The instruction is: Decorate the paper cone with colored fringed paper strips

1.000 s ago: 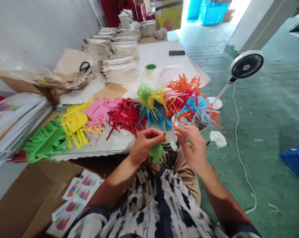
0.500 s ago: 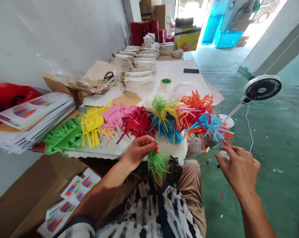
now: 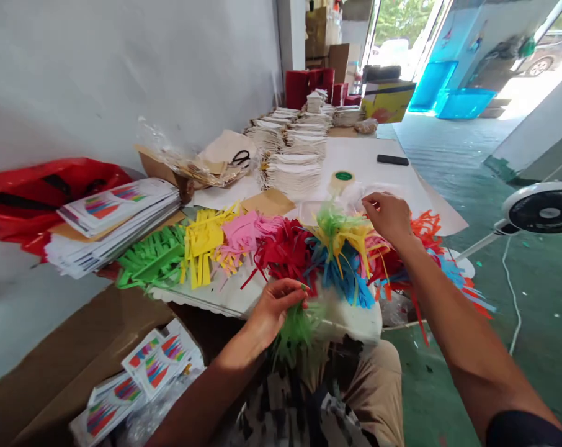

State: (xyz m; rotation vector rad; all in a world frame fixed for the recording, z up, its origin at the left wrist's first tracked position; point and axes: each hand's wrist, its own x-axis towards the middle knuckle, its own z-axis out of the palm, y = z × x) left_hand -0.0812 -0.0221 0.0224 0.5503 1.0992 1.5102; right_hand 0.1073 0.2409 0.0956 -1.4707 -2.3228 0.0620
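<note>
My left hand is shut on a bunch of green fringed paper at the table's near edge, above my lap. My right hand reaches over the far side of the coloured fringes, fingers loosely curled, with nothing visible in them. It is nearest to a clear plastic sheet and a roll of tape. Rows of fringed paper lie on a white scallop-edged board: green, yellow, pink, red, blue and orange.
Stacks of cream paper stand beyond the fringes, near black scissors and a black phone. Printed sheets lie at left, more on cardboard below. A white fan and cable stand on the green floor at right.
My right hand has moved from the floor side up over the table's far side. The view has swung right and the table appears further left. My left hand still holds the green fringe.
</note>
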